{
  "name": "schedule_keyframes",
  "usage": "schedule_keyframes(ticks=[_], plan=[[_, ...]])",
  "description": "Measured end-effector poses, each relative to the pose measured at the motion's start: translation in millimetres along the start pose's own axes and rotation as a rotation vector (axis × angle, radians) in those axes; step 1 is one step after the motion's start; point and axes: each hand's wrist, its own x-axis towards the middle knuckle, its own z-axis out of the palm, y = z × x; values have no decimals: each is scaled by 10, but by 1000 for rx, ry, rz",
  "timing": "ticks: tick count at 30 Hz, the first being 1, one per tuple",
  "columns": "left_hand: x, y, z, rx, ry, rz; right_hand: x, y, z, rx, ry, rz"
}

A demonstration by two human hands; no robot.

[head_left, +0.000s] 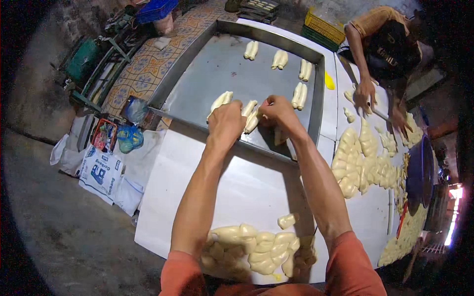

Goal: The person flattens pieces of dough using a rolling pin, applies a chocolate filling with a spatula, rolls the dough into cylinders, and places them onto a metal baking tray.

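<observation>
Both my hands reach over the near edge of a big metal tray (197,64). Between them lies a pair of pale dough rolls (252,122), side by side on the tray floor. My left hand (226,121) is closed at the left side of this pair, its fingertips partly hidden. Another dough pair (218,101) lies just beyond that hand's left side. My right hand (281,115) has curled fingers pressed at the right side of the middle pair. Further dough pairs sit along the tray's back and right, one of them (299,95) beside my right hand.
Dough pieces (269,249) lie on the white table (168,197) near my body, with one loose piece (287,221). At the right, another person's hand (365,93) works beside more dough (353,163). A dark blue basin (419,170) stands there. Bags (101,170) lie at the left.
</observation>
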Motion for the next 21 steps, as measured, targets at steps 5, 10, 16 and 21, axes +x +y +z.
schedule_keyframes(ticks=[5,10,16,21], plan=[[-51,37,29,-55,102,65,-25,0,71,-141,90,-30],[-143,182,-91,24,-7,150,-12,-64,150,-199,101,37],[-9,222,131,278,19,172,-37,28,83,-20,54,53],[-24,95,51,22,-104,101,-103,-147,-25,-50,167,82]])
